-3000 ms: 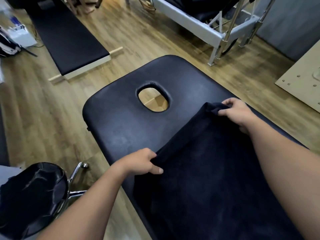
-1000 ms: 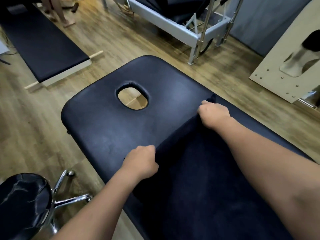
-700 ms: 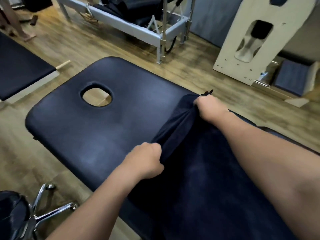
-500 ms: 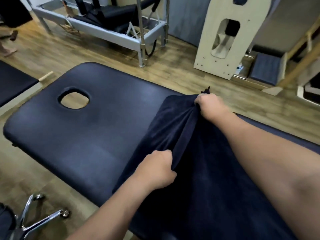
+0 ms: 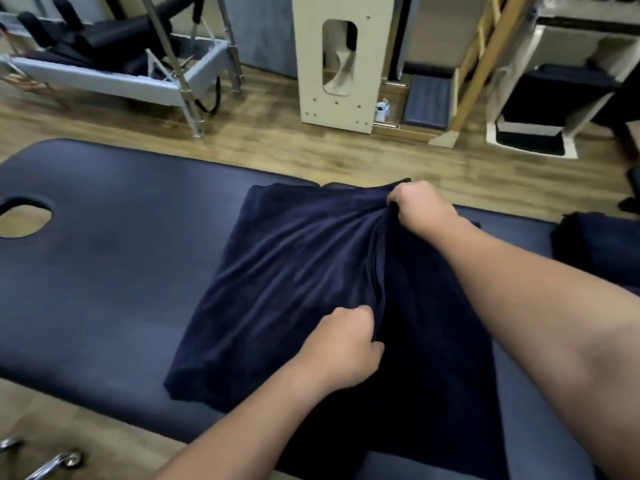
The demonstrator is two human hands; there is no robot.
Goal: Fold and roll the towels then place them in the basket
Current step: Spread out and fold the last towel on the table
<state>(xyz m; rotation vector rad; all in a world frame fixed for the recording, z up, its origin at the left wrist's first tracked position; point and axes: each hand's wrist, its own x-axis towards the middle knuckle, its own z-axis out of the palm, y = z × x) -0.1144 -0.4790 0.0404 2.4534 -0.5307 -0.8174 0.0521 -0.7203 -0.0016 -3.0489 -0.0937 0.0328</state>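
A dark navy towel (image 5: 287,271) lies on the black padded massage table (image 5: 104,271). Its left part is lifted and folded over toward the right, with creases running to my hands. My left hand (image 5: 343,348) grips the towel's edge near the table's front side. My right hand (image 5: 420,209) grips the same edge at the table's far side. Another dark towel heap (image 5: 595,244) sits on the table at the right. No basket is in view.
The table has an oval face hole (image 5: 24,218) at the left. Beyond it on the wooden floor stand a metal-framed exercise bed (image 5: 121,74), a cream wooden panel (image 5: 341,60), a wooden ladder (image 5: 474,64) and white steps (image 5: 540,109). Chrome stool legs (image 5: 52,462) show bottom left.
Both hands have pulled the towel's gripped edge to the right, away from the face hole, folding it over itself. My view has swung right as well.
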